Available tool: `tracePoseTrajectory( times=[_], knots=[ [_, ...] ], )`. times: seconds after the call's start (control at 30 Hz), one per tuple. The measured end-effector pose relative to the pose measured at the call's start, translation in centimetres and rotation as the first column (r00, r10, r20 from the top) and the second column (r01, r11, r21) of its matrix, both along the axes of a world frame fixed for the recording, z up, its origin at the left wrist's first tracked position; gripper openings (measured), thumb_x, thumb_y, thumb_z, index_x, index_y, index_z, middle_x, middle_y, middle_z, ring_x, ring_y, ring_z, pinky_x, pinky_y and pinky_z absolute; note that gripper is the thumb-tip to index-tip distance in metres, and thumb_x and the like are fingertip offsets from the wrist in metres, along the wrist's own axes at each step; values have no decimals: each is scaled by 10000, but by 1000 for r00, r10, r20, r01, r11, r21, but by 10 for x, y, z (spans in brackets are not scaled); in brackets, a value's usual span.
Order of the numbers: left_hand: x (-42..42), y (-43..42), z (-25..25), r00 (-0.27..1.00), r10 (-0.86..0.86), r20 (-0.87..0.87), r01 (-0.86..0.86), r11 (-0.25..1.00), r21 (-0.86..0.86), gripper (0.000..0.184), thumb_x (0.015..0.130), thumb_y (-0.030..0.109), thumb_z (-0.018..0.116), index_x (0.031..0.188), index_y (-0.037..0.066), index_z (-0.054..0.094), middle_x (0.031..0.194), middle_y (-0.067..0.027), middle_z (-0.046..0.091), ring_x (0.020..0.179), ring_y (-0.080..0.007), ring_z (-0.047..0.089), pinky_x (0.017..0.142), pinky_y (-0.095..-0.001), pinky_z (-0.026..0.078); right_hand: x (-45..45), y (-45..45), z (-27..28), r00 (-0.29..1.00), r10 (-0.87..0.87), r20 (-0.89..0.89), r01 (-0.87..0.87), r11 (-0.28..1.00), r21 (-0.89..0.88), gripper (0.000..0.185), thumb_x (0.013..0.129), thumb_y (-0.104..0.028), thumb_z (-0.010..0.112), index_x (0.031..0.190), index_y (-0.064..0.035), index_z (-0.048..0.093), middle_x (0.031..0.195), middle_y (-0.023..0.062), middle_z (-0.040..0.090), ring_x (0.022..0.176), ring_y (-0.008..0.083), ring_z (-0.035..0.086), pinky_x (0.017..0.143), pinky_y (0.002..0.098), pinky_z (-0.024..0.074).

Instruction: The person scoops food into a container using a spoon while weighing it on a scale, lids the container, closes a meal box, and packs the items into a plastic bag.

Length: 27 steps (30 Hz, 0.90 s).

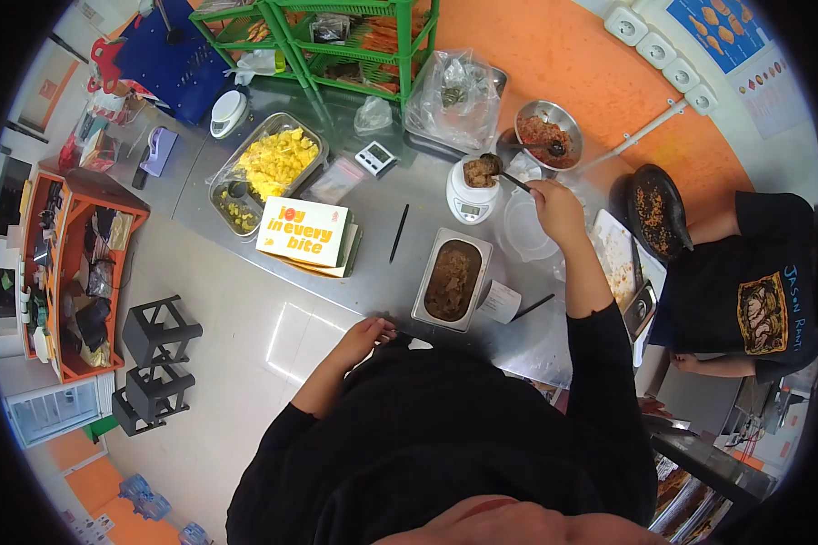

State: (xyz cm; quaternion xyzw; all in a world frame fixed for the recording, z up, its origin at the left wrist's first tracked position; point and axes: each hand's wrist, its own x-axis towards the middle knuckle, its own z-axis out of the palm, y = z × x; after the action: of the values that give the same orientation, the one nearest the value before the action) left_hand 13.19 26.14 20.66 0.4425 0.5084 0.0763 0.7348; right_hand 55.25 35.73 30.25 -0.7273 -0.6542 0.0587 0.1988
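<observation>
My right hand (pixel 557 211) is closed around the handle of a black spoon (pixel 513 180). The spoon's bowl rests at a small container of brown minced filling (pixel 479 173), which sits on a white digital kitchen scale (pixel 471 207). Below the scale stands a steel pan of brown stewed meat (pixel 454 280), a paper-labelled white cup (pixel 500 302) beside it. By the table's front edge, my left hand (pixel 365 340) has its fingers curled together near something dark; what they hold, if anything, I cannot make out. A clear round lid (pixel 529 232) lies right of the scale.
At the left are a tray of yellow scrambled egg (pixel 280 162), printed boxes (pixel 305 232) and a timer (pixel 375 158). A bowl of red filling (pixel 548 134) stands behind. Green racks (pixel 345 45) rise at the back. A co-worker (pixel 745 282) stands right, beside a dark pan (pixel 656 211).
</observation>
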Motion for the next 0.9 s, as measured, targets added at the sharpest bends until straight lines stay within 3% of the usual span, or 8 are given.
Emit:
tracePoseTrajectory(
  times=[0.13,0.2,0.3,0.43,0.6,0.7,0.9],
  knots=[
    [1,2,3,1000,-6,-3,6,1000,-10,371,1023,296,380,1108,13,603,990,-75,674,890,-149,605,816,-292,468,14,-3,-10,988,-6,-156,4,1000,-12,195,877,-104,580,1033,-79,695,880,141,671,788,301,652,705,379,504],
    [2,4,6,1000,-24,-6,24,1000,-7,369,1022,298,377,1112,17,599,990,-75,675,895,-151,608,814,-291,467,18,-6,-12,902,-124,-413,60,984,-165,205,890,-94,573,1054,-57,692,782,124,658,724,215,635,682,322,480],
    [5,5,8,999,-37,-11,37,999,-10,363,1019,296,377,1114,23,595,993,-69,676,901,-150,611,804,-287,463,28,-9,-24,832,-122,-542,43,987,-156,212,908,-104,568,1068,-22,679,728,72,629,683,136,579,644,286,451],
    [6,7,9,997,-76,-28,76,997,-8,353,1017,287,378,1117,26,593,995,-65,676,906,-147,613,795,-285,460,29,-15,-23,774,-120,-621,42,989,-140,223,913,-115,572,1080,-9,674,731,23,614,645,99,533,595,266,427],
    [8,8,5,992,-120,-37,120,993,-6,365,1011,322,386,1121,48,601,1010,-43,672,904,-137,602,784,-286,449,23,-25,-1,582,-242,-776,76,967,-245,238,927,-135,572,1120,-32,666,738,-22,575,588,42,434,527,202,352],
    [10,11,3,989,-149,-14,149,989,-3,380,1008,346,387,1128,59,605,1009,-32,670,898,-131,593,787,-293,443,22,-36,12,495,-214,-842,45,974,-221,247,934,-146,570,1138,-37,658,740,-30,563,570,27,411,501,185,323],
    [20,18,9,981,-191,25,191,981,27,389,1007,363,387,1126,64,607,1006,-32,663,895,-127,588,799,-317,439,2,-77,47,451,-193,-871,-8,975,-221,251,951,-144,557,1165,-38,637,732,-31,536,551,31,392,493,182,312]
  ],
)
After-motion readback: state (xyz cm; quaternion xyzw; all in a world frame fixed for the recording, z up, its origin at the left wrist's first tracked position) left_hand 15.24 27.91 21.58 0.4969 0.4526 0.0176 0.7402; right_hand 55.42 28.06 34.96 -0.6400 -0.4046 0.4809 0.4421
